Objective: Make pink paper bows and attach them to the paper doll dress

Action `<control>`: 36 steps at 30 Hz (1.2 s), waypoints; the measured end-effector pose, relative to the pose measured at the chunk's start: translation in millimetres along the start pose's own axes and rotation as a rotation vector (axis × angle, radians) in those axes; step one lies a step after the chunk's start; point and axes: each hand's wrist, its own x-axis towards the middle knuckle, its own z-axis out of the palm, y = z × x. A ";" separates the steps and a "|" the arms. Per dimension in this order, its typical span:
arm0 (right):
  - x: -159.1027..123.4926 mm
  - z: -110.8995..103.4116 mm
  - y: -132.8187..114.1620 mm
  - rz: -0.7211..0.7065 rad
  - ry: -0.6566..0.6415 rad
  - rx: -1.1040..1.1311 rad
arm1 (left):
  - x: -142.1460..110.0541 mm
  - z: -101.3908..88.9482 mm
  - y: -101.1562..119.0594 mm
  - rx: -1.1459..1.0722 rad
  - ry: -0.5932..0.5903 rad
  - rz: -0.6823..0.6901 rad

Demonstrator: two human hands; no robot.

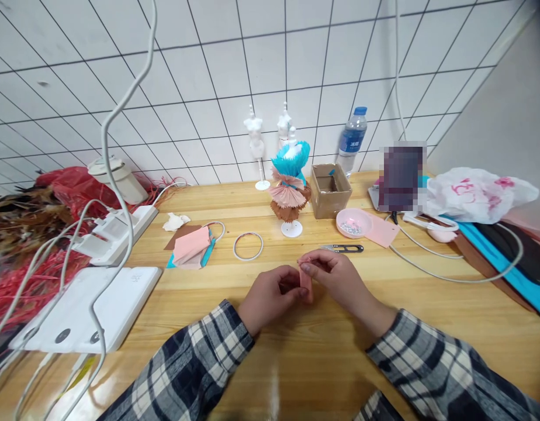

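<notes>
A small pink folded piece of paper [308, 287] stands between my two hands over the wooden table. My left hand [272, 297] pinches its lower part from the left. At its top edge, the thumb and fingers of my right hand [338, 278] are closed on it. Black thread snips [342, 248] lie just beyond my right hand. Farther back stands a small mannequin [291, 202] dressed in pleated blue, pink and brown paper. A ring-shaped coil [248, 246] rests left of it, near a stack of pink, blue and brown paper pieces [191, 245].
A cardboard box [331, 193], a water bottle [354, 140] and two bare white mannequins stand by the tiled wall. A pink bowl [353, 223] holds small shiny bits. Left are a power strip [116, 234], white device [90, 307] and hanging cable [105, 134]; right, a plastic bag [476, 196].
</notes>
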 end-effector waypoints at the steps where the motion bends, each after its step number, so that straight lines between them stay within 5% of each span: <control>1: -0.1 -0.2 -0.2 0.012 0.014 -0.008 | -0.7 -0.9 1.9 -0.006 -0.006 0.004; 7: -2.3 5.3 -0.9 -0.036 0.082 -0.036 | -2.8 -2.6 8.4 -0.014 -0.121 -0.012; 12: -2.5 6.9 0.5 -0.129 0.074 -0.123 | -0.9 -3.7 1.0 0.115 -0.035 -0.057; 16: 7.8 -20.4 5.1 -0.240 0.115 -0.236 | 3.2 -7.7 -1.8 -0.057 0.028 -0.095; 20: 20.1 -66.3 15.5 -0.322 0.106 -0.956 | 7.7 -14.0 -1.4 -0.274 0.179 -0.142; 23: 23.0 -85.6 23.4 -0.231 0.016 -1.247 | 10.0 -17.7 -2.3 -0.364 0.308 -0.162; 36: 18.5 -72.8 12.9 -0.181 -0.047 -1.148 | 11.0 -16.2 -3.3 -0.390 0.337 -0.087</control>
